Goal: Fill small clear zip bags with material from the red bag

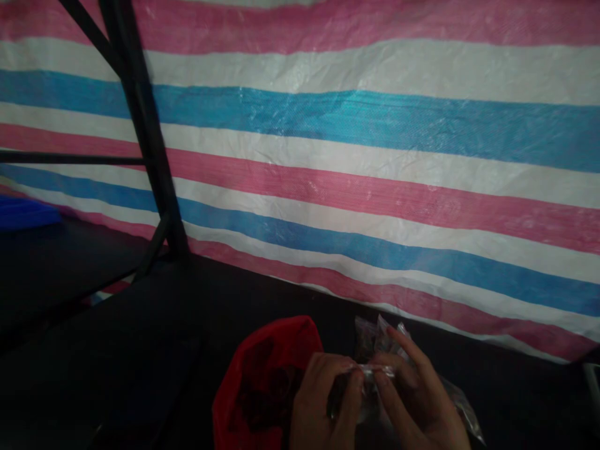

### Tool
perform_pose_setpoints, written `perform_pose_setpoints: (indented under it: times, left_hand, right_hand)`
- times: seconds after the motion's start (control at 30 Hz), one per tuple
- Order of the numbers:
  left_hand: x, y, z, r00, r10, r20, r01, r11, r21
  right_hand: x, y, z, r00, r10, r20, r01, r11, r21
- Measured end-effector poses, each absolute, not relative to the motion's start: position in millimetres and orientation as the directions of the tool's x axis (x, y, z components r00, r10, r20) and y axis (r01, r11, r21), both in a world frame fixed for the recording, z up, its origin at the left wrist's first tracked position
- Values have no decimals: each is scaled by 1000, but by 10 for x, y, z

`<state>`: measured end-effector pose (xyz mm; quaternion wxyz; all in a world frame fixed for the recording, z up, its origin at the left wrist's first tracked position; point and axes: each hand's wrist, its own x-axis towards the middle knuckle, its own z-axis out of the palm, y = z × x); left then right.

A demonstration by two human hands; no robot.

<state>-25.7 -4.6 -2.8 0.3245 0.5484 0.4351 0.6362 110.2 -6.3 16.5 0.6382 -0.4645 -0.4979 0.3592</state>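
Observation:
Low in the view, both my hands pinch the top edge of a small clear plastic bag (370,371). My left hand (323,400) grips one end of that edge between thumb and fingers. On the other end, my right hand (417,394) has its thumb and curled fingers closed, one finger stretching upward. Something dark shows in or behind the bag, too dim to name. A red bag (232,381) stands beside my left hand, its mouth wide, with dark items inside that I cannot make out. More clear plastic bags (365,334) lie just beyond my fingers.
The black table surface (225,294) runs across the bottom. A striped red, white and blue plastic sheet (375,187) hangs behind it. A black metal frame (150,144) rises at left, near a blue object (25,212). Another clear bag (464,406) lies right of my hands.

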Motion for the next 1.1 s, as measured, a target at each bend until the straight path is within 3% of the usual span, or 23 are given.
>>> perform_pose_setpoints:
  times: [0.33,0.63,0.77,1.1]
  left_hand:
    - [-493,-65,33,-55,966,251,94,-246,965]
    - [-521,-52,56,-31,947,320,189,-308,932]
    - [-507,-47,28,-35,960,277,182,-266,947]
    - [-482,-26,40,-60,946,319,185,-304,935]
  right_hand:
    - [952,-66,252,198,939,281,-127,309,-943]
    - [967,-55,208,231,923,309,-96,337,-937]
    - [971,-48,201,223,933,284,-116,315,-942]
    - [941,-30,167,254,879,403,-69,432,-899]
